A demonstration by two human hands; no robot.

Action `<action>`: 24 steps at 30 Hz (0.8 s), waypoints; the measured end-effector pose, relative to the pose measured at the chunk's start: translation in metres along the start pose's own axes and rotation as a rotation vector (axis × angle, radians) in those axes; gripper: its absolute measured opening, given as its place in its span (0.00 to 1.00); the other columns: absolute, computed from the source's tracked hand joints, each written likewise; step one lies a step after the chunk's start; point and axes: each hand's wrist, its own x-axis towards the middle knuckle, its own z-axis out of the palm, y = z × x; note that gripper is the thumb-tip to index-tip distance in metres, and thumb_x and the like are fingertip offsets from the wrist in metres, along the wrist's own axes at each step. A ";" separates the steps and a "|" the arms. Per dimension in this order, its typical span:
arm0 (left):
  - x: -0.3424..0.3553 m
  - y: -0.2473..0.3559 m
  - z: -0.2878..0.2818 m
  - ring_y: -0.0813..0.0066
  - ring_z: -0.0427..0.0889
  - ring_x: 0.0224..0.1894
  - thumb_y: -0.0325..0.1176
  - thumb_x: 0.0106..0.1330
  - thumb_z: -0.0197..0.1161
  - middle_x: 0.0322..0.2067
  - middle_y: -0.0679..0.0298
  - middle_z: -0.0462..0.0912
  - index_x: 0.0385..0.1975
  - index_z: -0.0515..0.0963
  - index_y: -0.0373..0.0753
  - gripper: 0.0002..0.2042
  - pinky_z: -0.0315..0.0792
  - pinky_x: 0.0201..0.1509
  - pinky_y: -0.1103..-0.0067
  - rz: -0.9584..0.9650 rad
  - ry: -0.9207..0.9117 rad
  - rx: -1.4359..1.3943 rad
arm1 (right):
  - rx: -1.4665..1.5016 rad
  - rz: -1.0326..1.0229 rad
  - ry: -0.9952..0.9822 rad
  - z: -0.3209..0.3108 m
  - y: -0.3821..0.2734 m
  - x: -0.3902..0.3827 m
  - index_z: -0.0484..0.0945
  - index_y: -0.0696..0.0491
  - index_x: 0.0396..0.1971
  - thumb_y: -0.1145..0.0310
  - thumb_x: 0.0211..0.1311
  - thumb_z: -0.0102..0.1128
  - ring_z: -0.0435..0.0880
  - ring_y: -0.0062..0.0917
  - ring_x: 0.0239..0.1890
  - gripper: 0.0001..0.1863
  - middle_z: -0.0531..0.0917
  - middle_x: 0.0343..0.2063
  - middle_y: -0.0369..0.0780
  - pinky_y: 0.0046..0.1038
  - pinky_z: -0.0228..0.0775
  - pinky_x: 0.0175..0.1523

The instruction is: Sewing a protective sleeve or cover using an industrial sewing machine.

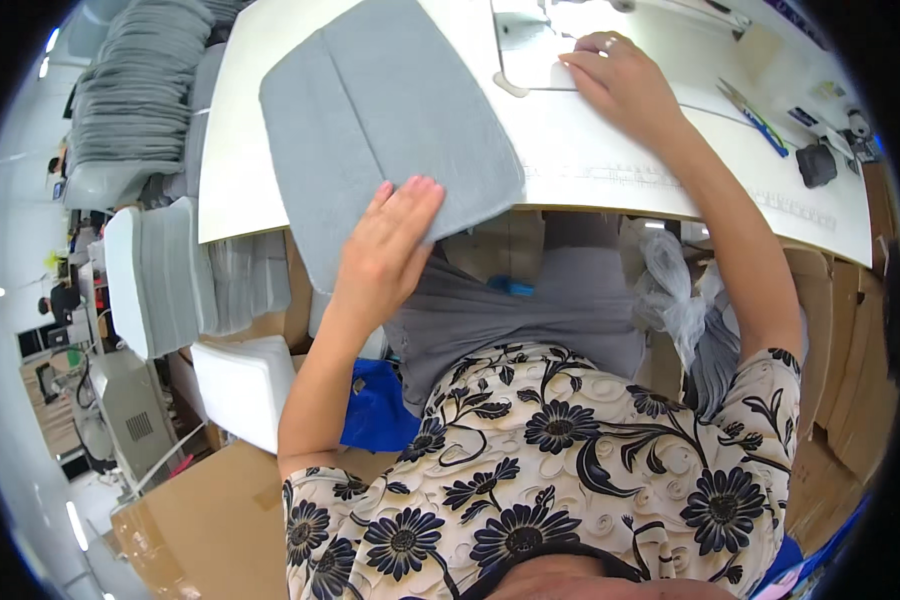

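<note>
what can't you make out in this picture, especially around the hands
All in the head view:
- Grey panel: underside hidden by its upper face; far end meets the top edge.
- Right hand: glare and small size obscure whether its fingertips pinch anything.
- Left hand: its palm is hidden by its own back.
- Blue material: partly hidden by the left arm.

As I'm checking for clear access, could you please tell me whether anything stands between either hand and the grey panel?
Nothing visible separates the left hand from the grey panel it touches. A small beige rounded piece lies between the panel and the right hand; whether it stands raised is unclear.
</note>
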 end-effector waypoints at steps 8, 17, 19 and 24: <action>0.002 -0.067 -0.059 0.81 0.82 0.42 0.36 0.76 0.56 0.43 0.64 0.84 0.52 0.78 0.32 0.15 0.76 0.46 0.81 -0.684 0.826 -1.317 | 0.090 0.033 -0.080 -0.004 -0.001 -0.014 0.84 0.55 0.41 0.71 0.62 0.59 0.78 0.41 0.47 0.10 0.81 0.41 0.45 0.39 0.72 0.52; -0.008 -0.063 -0.065 0.79 0.83 0.42 0.37 0.76 0.54 0.44 0.63 0.84 0.51 0.77 0.33 0.14 0.77 0.47 0.81 -0.680 0.881 -1.367 | 0.151 -0.016 -0.051 -0.015 -0.004 -0.014 0.84 0.56 0.41 0.73 0.60 0.60 0.79 0.35 0.42 0.10 0.81 0.37 0.43 0.34 0.73 0.47; -0.009 -0.062 -0.065 0.78 0.83 0.43 0.36 0.76 0.55 0.44 0.63 0.84 0.51 0.77 0.33 0.14 0.76 0.48 0.81 -0.643 0.905 -1.376 | 0.155 -0.013 -0.046 -0.016 -0.006 -0.014 0.84 0.56 0.41 0.73 0.61 0.59 0.79 0.36 0.43 0.10 0.81 0.38 0.43 0.35 0.73 0.48; -0.020 -0.057 -0.097 0.60 0.77 0.57 0.44 0.78 0.45 0.59 0.54 0.75 0.62 0.65 0.30 0.24 0.71 0.64 0.65 -0.614 1.239 -1.339 | 0.098 -0.029 -0.059 -0.007 -0.004 -0.008 0.84 0.53 0.43 0.72 0.62 0.60 0.80 0.38 0.46 0.11 0.82 0.41 0.44 0.37 0.73 0.50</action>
